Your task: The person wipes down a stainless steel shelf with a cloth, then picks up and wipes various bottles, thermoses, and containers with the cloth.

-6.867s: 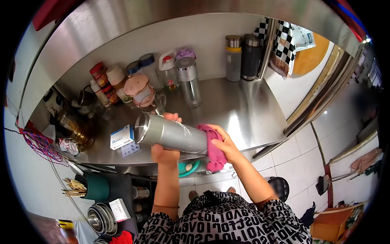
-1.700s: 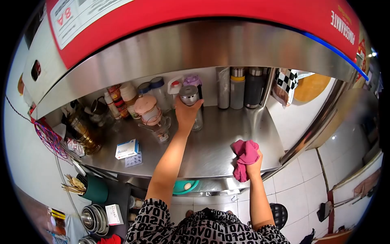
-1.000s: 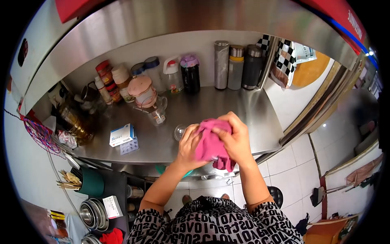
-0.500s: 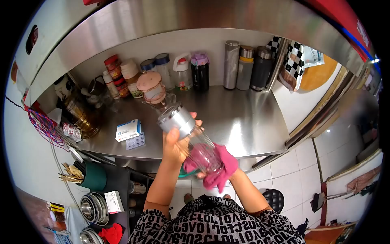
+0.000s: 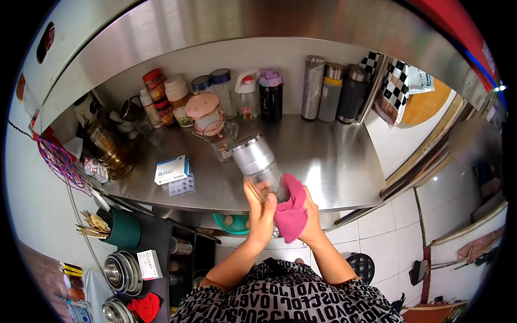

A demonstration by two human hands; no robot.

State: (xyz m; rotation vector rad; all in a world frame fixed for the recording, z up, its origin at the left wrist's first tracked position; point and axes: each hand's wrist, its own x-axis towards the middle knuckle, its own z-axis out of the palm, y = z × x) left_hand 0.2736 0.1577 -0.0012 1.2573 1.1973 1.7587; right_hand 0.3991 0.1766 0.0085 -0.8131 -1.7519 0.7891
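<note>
A clear glass bottle (image 5: pixel 267 177) with a silver lid (image 5: pixel 253 154) is held tilted above the front part of the steel shelf (image 5: pixel 334 161). My left hand (image 5: pixel 261 210) is wrapped round the lower part of the bottle from the left. At the bottle's bottom end, my right hand (image 5: pixel 309 218) presses a pink cloth (image 5: pixel 291 212) round the glass. The cloth hides the base of the bottle and some of my right fingers.
Jars, a pink-lidded cup (image 5: pixel 205 110), a black bottle (image 5: pixel 271 96) and three tall flasks (image 5: pixel 313 89) stand along the back. A medicine box (image 5: pixel 172 169) lies on a blister pack at the left front. Below are a green basket (image 5: pixel 231 225) and nested steel bowls (image 5: pixel 123 273).
The tall silver flask now stands at the back. The glass bottle was lifted from the shelf into my hands. Since half a second ago, my left hand has moved from near its lid to lower down.
</note>
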